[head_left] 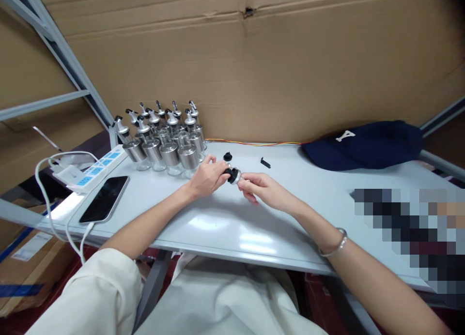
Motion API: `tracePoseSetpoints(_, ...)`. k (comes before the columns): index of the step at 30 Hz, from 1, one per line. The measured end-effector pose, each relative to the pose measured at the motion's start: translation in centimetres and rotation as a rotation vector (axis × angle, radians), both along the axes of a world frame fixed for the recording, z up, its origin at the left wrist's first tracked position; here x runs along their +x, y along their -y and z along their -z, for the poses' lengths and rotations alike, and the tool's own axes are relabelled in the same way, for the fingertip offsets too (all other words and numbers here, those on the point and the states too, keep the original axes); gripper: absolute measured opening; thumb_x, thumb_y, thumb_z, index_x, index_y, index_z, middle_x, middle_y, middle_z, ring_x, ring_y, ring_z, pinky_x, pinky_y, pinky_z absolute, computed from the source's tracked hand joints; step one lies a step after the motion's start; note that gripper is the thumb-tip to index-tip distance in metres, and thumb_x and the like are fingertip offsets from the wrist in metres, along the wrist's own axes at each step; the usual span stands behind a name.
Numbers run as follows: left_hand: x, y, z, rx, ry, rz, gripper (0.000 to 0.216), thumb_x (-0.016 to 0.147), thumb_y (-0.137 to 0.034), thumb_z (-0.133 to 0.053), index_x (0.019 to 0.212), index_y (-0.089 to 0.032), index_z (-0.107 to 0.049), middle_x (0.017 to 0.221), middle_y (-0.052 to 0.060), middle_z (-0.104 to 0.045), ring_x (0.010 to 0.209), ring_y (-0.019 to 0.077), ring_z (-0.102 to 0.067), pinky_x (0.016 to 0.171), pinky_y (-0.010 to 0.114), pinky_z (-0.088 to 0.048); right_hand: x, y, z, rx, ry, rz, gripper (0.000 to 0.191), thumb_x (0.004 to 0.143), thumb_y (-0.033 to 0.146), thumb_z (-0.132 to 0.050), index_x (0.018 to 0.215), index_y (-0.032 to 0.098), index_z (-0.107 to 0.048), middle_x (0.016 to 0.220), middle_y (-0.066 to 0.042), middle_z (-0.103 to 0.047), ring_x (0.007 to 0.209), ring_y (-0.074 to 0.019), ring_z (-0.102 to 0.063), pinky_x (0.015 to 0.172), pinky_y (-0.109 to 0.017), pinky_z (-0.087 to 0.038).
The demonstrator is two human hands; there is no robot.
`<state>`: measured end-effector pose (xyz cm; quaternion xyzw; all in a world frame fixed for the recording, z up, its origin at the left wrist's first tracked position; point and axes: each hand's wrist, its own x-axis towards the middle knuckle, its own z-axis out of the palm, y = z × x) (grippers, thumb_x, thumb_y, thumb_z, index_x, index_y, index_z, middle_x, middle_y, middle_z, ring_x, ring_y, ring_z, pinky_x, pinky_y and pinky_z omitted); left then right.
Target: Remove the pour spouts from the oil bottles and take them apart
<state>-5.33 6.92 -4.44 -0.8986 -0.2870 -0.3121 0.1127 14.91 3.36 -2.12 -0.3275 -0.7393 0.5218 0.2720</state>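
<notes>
The pourer fitting [234, 175] is held just above the desk [290, 238], between the two hands; its long axis runs roughly left to right, dipping slightly rightward, black end toward the left hand [209, 177], metal end toward the right hand [264, 187]. The left hand grips the black end with thumb and fingers; the right hand pinches the metal end at the fingertips. A black stopper [227, 156] and a black lever [266, 162] lie on the desk just beyond; upright bottles [170, 156] with pourers stand near the left hand.

From where I stand, the navy cap [366, 148] shows a white letter, apparently Y; the carton label [32, 246] is too small to read. Fingers cover both ends of the fitting; the rear bottles are partly hidden; blocky blurring obscures the desk's right side.
</notes>
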Motion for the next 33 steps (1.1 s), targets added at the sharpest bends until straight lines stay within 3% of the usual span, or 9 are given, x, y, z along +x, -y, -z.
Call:
tracePoseSetpoints(4,0.3,0.1,0.1,-0.166,0.067,-0.059,0.06,0.092,-0.053,0.0,0.073,-0.019,-0.046,0.067,0.005,-0.054,0.059,0.0162,-0.036,0.077,0.037,-0.037,0.0,0.0,0.5,0.452,0.251,0.204,0.032,0.09,0.041,-0.043,0.067,0.019,-0.048,0.05,0.004,-0.046,0.046,-0.0096,-0.039,0.052,-0.024,-0.031)
tracePoseSetpoints(8,0.2,0.0,0.0,-0.296,0.15,-0.11,0.057,0.092,-0.053,-0.002,0.065,-0.021,-0.04,0.062,0.004,-0.048,0.063,0.0172,-0.039,0.072,0.033,-0.039,0.9,-1.0,1.3,0.83,0.33,0.241,0.029,0.093,0.037,-0.041,0.082,0.018,-0.06,0.069,-0.004,-0.062,0.056,-0.0143,-0.05,0.06,-0.027,-0.036)
tracePoseSetpoints(10,-0.3,-0.2,-0.3,-0.356,0.206,-0.179,0.052,0.094,-0.047,-0.006,0.064,-0.021,-0.04,0.06,0.003,-0.046,0.062,0.0167,-0.041,0.069,0.031,-0.039,1.4,-1.6,1.5,0.943,0.331,0.252,0.028,0.094,0.033,-0.04,0.094,0.017,-0.062,0.077,-0.007,-0.065,0.065,-0.0172,-0.055,0.066,-0.029,-0.039)
tracePoseSetpoints(14,-1.2,-1.1,-1.7,-0.352,0.241,-0.281,0.038,0.095,-0.039,-0.024,0.073,-0.018,-0.048,0.067,0.002,-0.051,0.063,0.0147,-0.046,0.068,0.028,-0.038,2.0,-2.4,1.5,0.967,0.288,0.36,0.03,0.095,0.026,-0.036,0.109,0.014,-0.059,0.084,-0.01,-0.062,0.077,-0.0204,-0.057,0.071,-0.031,-0.042)
tracePoseSetpoints(19,0.2,-1.8,-3.0,-0.37,0.037,-0.366,0.021,0.091,-0.03,-0.044,0.093,-0.013,-0.057,0.09,0.008,-0.058,0.081,0.0183,-0.056,0.075,0.029,-0.043,2.0,-2.6,1.4,0.937,0.178,0.484,0.028,0.093,0.025,-0.038,0.113,0.018,-0.057,0.097,-0.01,-0.06,0.083,-0.0191,-0.058,0.074,-0.031,-0.046)
tracePoseSetpoints(25,2.8,-2.8,-3.7,-0.449,-0.283,-0.647,0.021,0.084,-0.002,-0.043,0.092,-0.008,-0.062,0.096,0.016,-0.058,0.089,0.025,-0.062,0.077,0.033,-0.047,2.0,-2.6,1.5,0.854,0.145,0.539,0.019,0.089,0.027,-0.047,0.099,0.019,-0.061,0.093,-0.008,-0.068,0.078,-0.0202,-0.062,0.074,-0.033,-0.048)
tracePoseSetpoints(28,3.1,-3.8,-3.6,-0.479,-0.307,-0.691,0.027,0.081,0.004,-0.04,0.089,-0.006,-0.063,0.094,0.017,-0.058,0.092,0.027,-0.062,0.078,0.034,-0.047,2.0,-2.7,1.5,0.834,0.156,0.534,0.018,0.089,0.026,-0.047,0.096,0.019,-0.062,0.094,-0.008,-0.069,0.08,-0.021,-0.063,0.075,-0.034,-0.048)
tracePoseSetpoints(33,2.7,-5.4,-1.6,-0.495,-0.317,-0.605,0.027,0.083,-0.002,-0.038,0.087,-0.008,-0.064,0.088,0.015,-0.06,0.086,0.0242,-0.061,0.077,0.032,-0.047,2.0,-2.6,1.4,0.828,0.22,0.51,0.021,0.09,0.022,-0.043,0.098,0.019,-0.062,0.095,-0.009,-0.07,0.083,-0.0221,-0.064,0.078,-0.034,-0.046)
